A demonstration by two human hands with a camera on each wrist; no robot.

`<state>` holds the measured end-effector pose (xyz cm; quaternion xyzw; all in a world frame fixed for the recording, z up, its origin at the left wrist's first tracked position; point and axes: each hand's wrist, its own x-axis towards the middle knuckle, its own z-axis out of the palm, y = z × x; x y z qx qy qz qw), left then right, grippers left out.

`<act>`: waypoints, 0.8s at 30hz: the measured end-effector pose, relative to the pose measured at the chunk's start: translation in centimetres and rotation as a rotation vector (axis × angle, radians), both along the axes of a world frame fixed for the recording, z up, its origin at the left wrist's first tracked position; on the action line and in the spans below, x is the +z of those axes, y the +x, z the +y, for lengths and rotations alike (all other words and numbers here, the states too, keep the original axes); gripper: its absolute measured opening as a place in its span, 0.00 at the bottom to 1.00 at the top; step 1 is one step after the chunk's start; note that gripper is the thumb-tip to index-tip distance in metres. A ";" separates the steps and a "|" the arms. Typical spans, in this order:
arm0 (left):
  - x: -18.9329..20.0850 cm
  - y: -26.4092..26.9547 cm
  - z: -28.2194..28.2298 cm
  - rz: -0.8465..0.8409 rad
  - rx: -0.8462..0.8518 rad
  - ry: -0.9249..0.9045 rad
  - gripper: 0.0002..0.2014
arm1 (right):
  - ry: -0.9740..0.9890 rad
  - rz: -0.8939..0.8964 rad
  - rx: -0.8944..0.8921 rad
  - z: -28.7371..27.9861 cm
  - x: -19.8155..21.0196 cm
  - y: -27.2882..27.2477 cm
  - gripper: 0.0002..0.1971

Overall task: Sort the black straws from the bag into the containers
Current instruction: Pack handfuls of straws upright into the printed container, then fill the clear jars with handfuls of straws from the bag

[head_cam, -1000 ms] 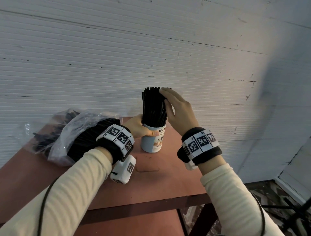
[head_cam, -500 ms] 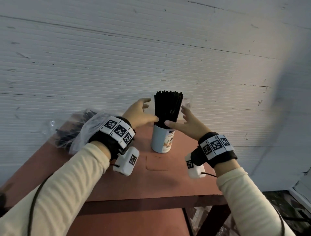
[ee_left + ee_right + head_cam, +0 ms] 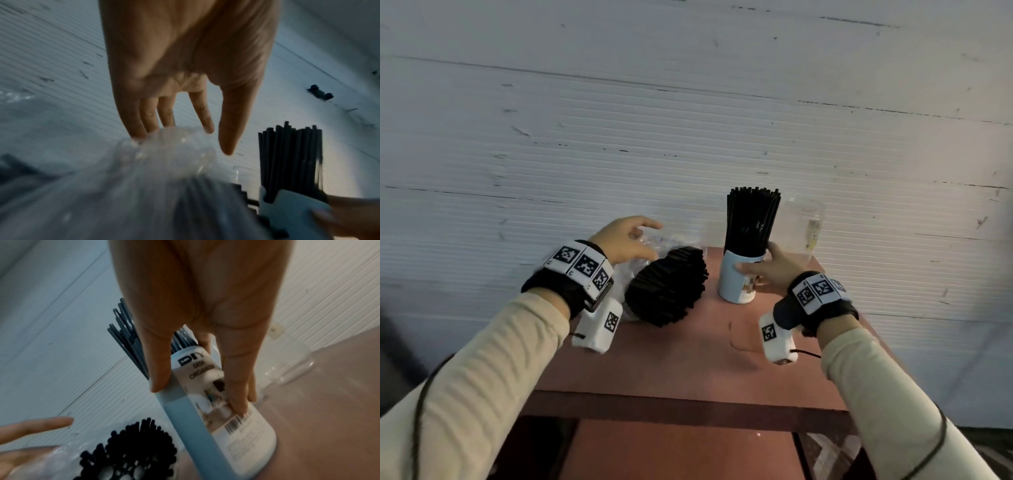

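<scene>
**Listener:** Where are you?

**Me:** Ridged white wall (image 3: 688, 137) behind a reddish-brown table (image 3: 688, 359), seen from above my arms.

**Listener:** And the straws?

**Me:** One bunch of black straws (image 3: 751, 219) stands upright in a pale blue container (image 3: 732, 284) near the table's back edge. My right hand (image 3: 774, 270) grips that container, thumb on one side and fingers wrapped across its label. A second bundle of black straws (image 3: 666, 286) lies on its side just left of it, ends toward me, partly inside a clear plastic bag (image 3: 164, 162).

**Listener:** Your left hand?

**Me:** My left hand (image 3: 625, 241) hovers over the bag, fingers spread and relaxed, the fingertips (image 3: 139, 129) touching the plastic without gripping it.

**Listener:** Anything else?

**Me:** A clear jar (image 3: 803, 222) stands right of the blue container, just behind my right hand.
</scene>
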<state>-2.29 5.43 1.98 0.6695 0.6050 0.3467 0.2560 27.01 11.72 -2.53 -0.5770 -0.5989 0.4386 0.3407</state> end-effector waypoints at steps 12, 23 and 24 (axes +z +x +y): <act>-3.1 -1.0 2.4 0.072 -0.046 -0.053 0.24 | 0.064 0.189 -0.115 8.0 -0.8 -7.0 0.40; -3.8 -0.8 4.5 0.084 -0.091 -0.088 0.25 | 0.200 -0.109 -0.118 6.2 0.1 -5.1 0.44; -3.9 -0.8 4.7 0.091 -0.093 -0.086 0.25 | 0.215 -0.149 -0.147 6.0 0.1 -4.5 0.45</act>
